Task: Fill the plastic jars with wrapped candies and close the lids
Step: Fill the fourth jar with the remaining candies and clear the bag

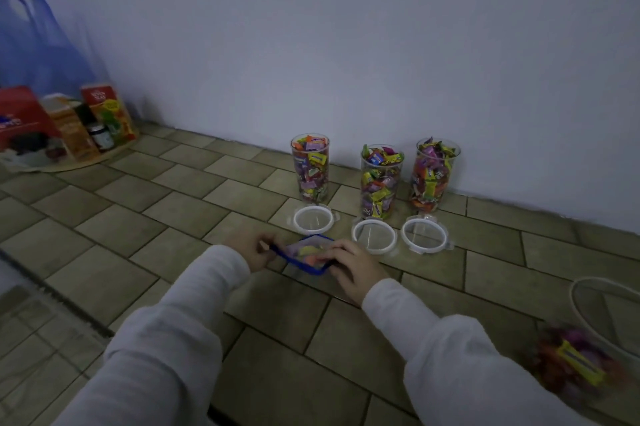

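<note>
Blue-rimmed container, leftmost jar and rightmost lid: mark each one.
blue-rimmed container [313, 271]: head view, on its near blue rim between the hands.
leftmost jar [310, 169]: head view, middle of its clear, candy-filled wall.
rightmost lid [425, 247]: head view, on its near white ring.

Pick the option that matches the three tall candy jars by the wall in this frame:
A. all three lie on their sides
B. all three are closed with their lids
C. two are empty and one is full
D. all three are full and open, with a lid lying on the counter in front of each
D: the left jar, middle jar and right jar stand upright, full and uncovered, with a white-rimmed lid flat before each.
</note>
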Motion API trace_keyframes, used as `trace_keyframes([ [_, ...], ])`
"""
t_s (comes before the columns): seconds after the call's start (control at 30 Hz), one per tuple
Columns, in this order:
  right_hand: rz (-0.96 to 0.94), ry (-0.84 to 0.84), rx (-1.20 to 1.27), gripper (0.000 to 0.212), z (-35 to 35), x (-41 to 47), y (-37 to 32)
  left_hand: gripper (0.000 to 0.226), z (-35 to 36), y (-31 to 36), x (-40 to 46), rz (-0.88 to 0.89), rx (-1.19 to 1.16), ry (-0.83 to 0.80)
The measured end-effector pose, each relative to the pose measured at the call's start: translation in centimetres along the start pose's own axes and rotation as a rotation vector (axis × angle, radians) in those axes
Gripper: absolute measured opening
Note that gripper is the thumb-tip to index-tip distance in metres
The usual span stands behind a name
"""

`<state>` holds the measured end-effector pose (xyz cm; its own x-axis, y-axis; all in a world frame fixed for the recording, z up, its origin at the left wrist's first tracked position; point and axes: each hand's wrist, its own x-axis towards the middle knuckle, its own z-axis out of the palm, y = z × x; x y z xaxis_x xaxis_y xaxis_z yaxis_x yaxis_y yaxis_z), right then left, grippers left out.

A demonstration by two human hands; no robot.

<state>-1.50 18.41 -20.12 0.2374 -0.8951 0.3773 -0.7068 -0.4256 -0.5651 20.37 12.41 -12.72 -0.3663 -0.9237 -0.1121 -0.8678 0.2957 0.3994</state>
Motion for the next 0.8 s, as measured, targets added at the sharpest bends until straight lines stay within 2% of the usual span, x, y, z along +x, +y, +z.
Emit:
trace_keyframes([
  [0.1, 0.081, 0.162, 0.1, 0.023, -1.5, -0.1, -0.2, 0.008, -1.0, 1.9, 0.5, 0.093, -0.037, 0.05],
  [0.23, 0.329, 0.244, 0.232, 0.016, -3.5, -0.4, -0.1, 0.005, -1.3, 5.4, 0.9, 0.243, -0.073, 0.173],
  [0.37, 0.495, 0.308, 0.32, 0.023, -5.7, -0.8, 0.7, 0.017, -0.7, 8.6, 1.2, 0.275, -0.216, 0.077],
  [0.5, 0.586, 0.33, 0.446, 0.024, -7.7, -1.5, 0.5, 0.018, 0.0, 11.3, 1.2, 0.227, -0.318, 0.019],
  [0.63, 0.626, 0.446, 0.534, 0.019, -9.0, -1.9, -0.1, 0.009, 1.1, 13.4, 1.2, 0.09, -0.478, 0.022],
  [0.8, 0.68, 0.549, 0.601, 0.015, -10.5, -3.1, -0.6, 0.005, 2.9, 16.1, 0.8, 0.005, -0.712, -0.072],
])
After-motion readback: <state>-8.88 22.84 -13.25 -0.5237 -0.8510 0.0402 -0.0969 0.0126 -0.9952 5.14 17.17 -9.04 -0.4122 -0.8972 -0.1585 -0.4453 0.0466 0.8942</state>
